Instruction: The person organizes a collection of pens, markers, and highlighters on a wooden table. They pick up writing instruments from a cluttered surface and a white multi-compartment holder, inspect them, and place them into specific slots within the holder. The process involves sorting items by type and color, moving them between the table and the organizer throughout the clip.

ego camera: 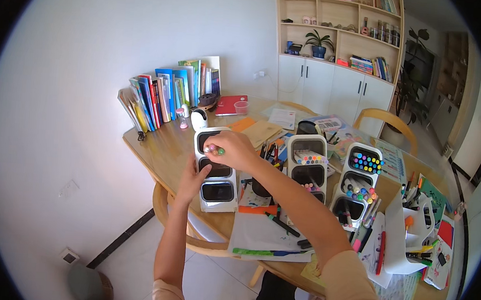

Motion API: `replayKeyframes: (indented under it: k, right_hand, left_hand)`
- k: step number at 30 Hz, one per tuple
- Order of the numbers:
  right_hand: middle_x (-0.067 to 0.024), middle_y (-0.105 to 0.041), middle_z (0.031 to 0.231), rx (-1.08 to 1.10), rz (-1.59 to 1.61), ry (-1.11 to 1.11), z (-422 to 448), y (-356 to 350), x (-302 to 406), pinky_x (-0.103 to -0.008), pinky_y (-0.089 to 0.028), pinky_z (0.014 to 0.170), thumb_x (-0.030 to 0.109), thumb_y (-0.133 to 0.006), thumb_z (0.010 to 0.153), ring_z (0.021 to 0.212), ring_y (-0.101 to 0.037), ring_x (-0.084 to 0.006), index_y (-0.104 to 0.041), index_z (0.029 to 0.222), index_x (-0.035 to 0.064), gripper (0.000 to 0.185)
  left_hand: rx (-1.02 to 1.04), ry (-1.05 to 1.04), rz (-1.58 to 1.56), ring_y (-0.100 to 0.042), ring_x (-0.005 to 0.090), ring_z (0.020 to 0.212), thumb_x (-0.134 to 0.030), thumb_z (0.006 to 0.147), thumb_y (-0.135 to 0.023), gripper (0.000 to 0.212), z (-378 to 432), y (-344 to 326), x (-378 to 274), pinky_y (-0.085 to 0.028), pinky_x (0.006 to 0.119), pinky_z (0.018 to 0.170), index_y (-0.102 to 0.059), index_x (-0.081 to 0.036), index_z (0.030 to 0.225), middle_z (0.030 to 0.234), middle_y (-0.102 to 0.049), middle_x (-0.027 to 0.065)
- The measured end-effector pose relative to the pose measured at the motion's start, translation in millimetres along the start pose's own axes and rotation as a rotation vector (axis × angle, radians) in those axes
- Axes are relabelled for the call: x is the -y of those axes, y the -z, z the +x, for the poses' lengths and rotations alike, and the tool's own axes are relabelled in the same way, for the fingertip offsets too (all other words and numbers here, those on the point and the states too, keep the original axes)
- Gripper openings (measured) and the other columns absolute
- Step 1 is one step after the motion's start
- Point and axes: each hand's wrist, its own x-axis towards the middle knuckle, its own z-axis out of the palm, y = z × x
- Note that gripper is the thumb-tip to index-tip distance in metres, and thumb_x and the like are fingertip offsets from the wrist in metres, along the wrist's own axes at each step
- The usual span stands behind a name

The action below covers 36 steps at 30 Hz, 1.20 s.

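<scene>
Several pens or markers (215,150) with purple, orange and green ends are in my right hand (233,149), at the top opening of the left white organizer (217,206). My left hand (192,179) rests against this organizer's left side, its thumb near the middle compartment. The organizer has three dark openings, one above another; the lower two show no pens. To the right, a second white organizer (307,139) holds markers in its upper and middle compartments. A third organizer (365,148) has markers in all three.
A row of books (171,97) and a white camera-like device (199,120) stand behind the left organizer. Loose markers (282,225) lie on paper near the table's front edge. A white caddy (397,244) with pens stands at the right. A wooden chair (212,247) touches the front.
</scene>
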Motion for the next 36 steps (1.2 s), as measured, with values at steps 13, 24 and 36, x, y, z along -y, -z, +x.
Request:
replayKeyframes:
  k: [13,24,36]
  right_hand:
    - [-0.0090,-0.062,0.110,0.218,-0.097,-0.033,-17,17,-8,-0.0400,-0.049,0.080,0.024,-0.075,0.070,0.100,-0.058,-0.0299,-0.055,0.121,0.0095,0.057]
    - [-0.0058,-0.062,0.092,-0.117,-0.325,0.322,-14,120,73,-0.0373,-0.051,0.068,0.015,-0.064,0.065,0.082,-0.060,-0.0242,-0.066,0.079,0.0099,0.015]
    - [-0.0107,-0.067,0.099,0.051,-0.667,-0.487,-251,469,141,-0.0380,-0.051,0.076,0.016,-0.065,0.079,0.088,-0.064,-0.0292,-0.066,0.106,0.0088,0.028]
  left_hand:
    - [-0.192,-0.009,0.300,-0.056,0.0189,0.101,-0.002,0.087,-0.057,0.048,-24,-15,11,-0.044,0.031,0.087,-0.042,-0.001,0.132,0.110,-0.060,0.0110]
    - [-0.225,-0.126,0.321,-0.043,0.0255,0.123,-0.019,0.093,-0.055,0.054,-26,21,49,-0.037,0.036,0.101,-0.034,-0.006,0.141,0.142,-0.039,0.0134]
    - [0.356,-0.610,0.385,-0.048,0.0299,0.119,0.003,0.074,-0.054,0.043,-87,-186,-216,-0.033,0.040,0.103,-0.056,-0.003,0.117,0.126,-0.052,0.0154]
